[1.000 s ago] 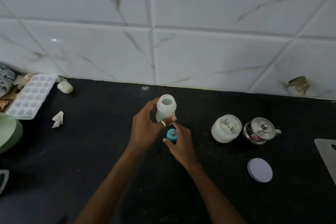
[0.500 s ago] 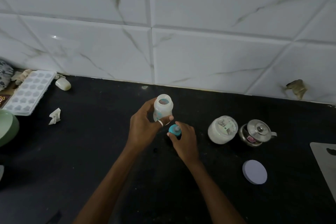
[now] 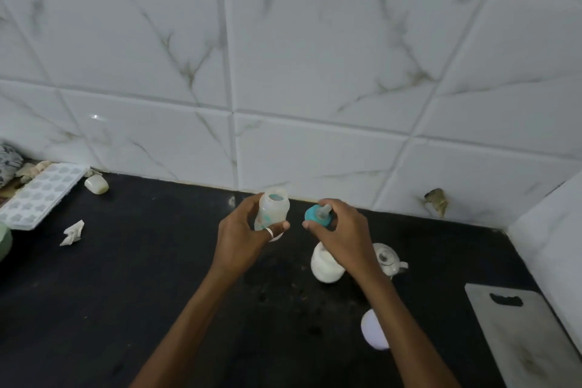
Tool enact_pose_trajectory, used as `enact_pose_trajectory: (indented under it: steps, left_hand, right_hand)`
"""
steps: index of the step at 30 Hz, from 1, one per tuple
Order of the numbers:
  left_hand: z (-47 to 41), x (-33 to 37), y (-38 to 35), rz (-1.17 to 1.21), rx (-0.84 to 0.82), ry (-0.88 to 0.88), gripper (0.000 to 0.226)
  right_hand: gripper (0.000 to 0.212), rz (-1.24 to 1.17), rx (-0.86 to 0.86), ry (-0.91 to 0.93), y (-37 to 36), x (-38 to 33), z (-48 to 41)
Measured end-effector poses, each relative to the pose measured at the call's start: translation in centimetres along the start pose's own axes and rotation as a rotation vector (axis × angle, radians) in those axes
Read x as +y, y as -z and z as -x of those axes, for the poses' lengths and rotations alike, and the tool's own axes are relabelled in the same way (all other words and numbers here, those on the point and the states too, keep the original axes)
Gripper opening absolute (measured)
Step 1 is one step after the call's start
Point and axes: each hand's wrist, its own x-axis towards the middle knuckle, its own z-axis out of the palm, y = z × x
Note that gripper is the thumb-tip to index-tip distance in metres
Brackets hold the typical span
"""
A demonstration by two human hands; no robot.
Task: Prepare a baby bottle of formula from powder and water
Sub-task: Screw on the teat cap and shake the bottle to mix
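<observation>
The left hand (image 3: 242,231) has its grip round the open baby bottle (image 3: 272,209); the right hand (image 3: 343,231) pinches the teal teat cap (image 3: 317,214), apparently just clear of the bottle, above the desk (image 3: 126,277).

Bottle (image 3: 273,209): translucent, cloudy plastic. Teat ring (image 3: 316,217): smooth teal plastic. Wall tiles (image 3: 315,57): glossy, marble-veined. Surface (image 3: 126,277): dark, matt, speckled. Pot (image 3: 385,258): shiny metal.

Your nine o'clock: white ice tray (image 3: 44,195) flat on black counter (image 3: 141,293), small cream object (image 3: 97,184) just beside its far corner. Crumpled paper scrap (image 3: 73,232) near tray. Your four o'clock: grey cutting board (image 3: 529,340), handle slot at far end.
</observation>
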Motion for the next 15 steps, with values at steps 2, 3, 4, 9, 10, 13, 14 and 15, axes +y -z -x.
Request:
enact_pose_trajectory:
  steps: [2, 3, 4, 9, 10, 13, 14, 15]
  left_hand:
    - [0.3, 2.0, -0.7, 0.001, 0.004, -0.021, 0.069]
    - [0.4, 3.1, -1.1, 0.002, 0.005, -0.034, 0.069]
    - [0.6, 4.2, -1.4, 0.003, 0.003, -0.047, 0.067]
    - [1.2, 8.9, -2.2, -0.010, -0.013, -0.123, 0.063]
    - [1.2, 9.6, -2.3, -0.017, -0.016, -0.132, 0.064]
    - [1.3, 11.4, -2.3, -0.050, -0.022, -0.153, 0.067]
    - [1.4, 12.0, -2.1, -0.060, -0.021, -0.159, 0.067]
    - [1.4, 12.4, -2.0, -0.065, -0.019, -0.165, 0.067]
  right_hand:
    - [0.047, 0.005, -0.048, 0.027, 3.9, -2.5, -0.9]
    - [0.048, 0.007, -0.075, 0.044, 5.9, -3.9, -1.2]
    - [0.047, 0.008, -0.095, 0.067, 7.8, -5.2, -1.6]
    - [0.043, 0.073, -0.182, 0.218, 14.8, -11.4, -3.0]
    - [0.043, 0.096, -0.217, 0.242, 15.8, -12.4, -3.2]
    - [0.043, 0.118, -0.349, 0.309, 18.0, -14.8, -3.5]
    - [0.042, 0.123, -0.388, 0.326, 18.5, -15.4, -3.6]
    - [0.042, 0.136, -0.422, 0.340, 18.9, -15.9, -3.7]
